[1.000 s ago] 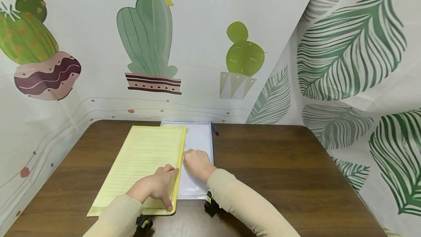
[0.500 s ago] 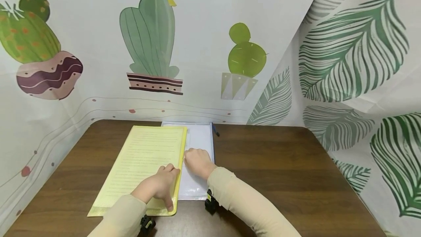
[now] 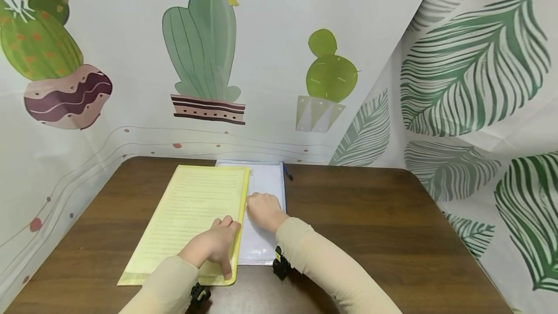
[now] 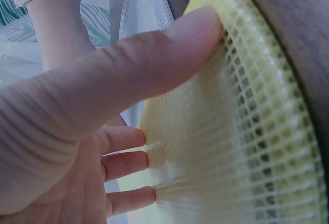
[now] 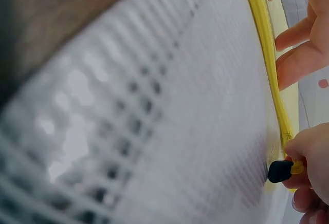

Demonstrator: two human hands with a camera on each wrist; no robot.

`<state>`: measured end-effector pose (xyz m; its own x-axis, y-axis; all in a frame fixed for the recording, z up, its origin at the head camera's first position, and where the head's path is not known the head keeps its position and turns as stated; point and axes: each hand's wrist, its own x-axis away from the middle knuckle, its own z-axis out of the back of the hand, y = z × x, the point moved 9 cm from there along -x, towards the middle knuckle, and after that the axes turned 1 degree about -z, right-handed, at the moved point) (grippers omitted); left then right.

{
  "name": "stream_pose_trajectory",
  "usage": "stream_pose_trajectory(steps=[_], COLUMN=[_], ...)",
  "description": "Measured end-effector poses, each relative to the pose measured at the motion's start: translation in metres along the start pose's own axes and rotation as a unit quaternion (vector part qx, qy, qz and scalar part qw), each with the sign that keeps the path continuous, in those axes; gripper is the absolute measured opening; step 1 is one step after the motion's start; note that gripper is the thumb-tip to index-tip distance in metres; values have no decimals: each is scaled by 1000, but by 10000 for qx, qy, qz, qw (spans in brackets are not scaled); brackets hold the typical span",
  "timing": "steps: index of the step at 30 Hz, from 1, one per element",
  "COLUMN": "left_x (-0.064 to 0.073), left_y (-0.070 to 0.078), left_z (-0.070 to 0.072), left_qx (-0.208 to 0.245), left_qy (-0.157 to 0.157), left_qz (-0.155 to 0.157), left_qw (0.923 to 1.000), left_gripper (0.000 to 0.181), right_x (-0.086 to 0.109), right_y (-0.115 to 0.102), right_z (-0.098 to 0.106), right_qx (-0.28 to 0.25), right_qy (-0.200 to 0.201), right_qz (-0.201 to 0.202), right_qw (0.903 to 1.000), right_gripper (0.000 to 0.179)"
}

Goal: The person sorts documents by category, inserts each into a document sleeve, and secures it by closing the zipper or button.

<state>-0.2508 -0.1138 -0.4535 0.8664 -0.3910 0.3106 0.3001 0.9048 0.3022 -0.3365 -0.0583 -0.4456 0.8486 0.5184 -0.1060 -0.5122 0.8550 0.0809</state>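
Note:
A yellow mesh zip pouch with a printed sheet showing through lies on the left half of the table, over part of a white mesh pouch. My left hand rests on the yellow pouch near its right edge, fingers spread, thumb at the near corner and fingertips pressing the mesh. Farther along that edge my right hand pinches the zipper pull, a yellow cord with a black tip. In the right wrist view the yellow zipper runs from the pull past the left hand's fingertips.
The white pouch has a blue edge, and its dark blue zipper pull sticks out at the far right corner. Brown wooden table extends to the right. A cactus-printed cloth hangs behind the table's far edge.
My right hand has moved slightly away from me along the yellow pouch's right edge. The left hand stays on the pouch, and the head view has shifted a little.

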Motion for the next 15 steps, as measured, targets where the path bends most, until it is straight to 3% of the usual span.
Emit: stream_pose_trajectory(steps=[15], left_x=[-1], left_y=[1], left_z=[1], left_qx=[-89], left_qy=[-20], left_qz=[87], left_qw=[9999], left_gripper=[96], right_x=[-8], right_y=[5], right_z=[-2], right_qx=[126], right_qy=[-125], right_qz=[3], right_qw=[9998], right_gripper=[18])
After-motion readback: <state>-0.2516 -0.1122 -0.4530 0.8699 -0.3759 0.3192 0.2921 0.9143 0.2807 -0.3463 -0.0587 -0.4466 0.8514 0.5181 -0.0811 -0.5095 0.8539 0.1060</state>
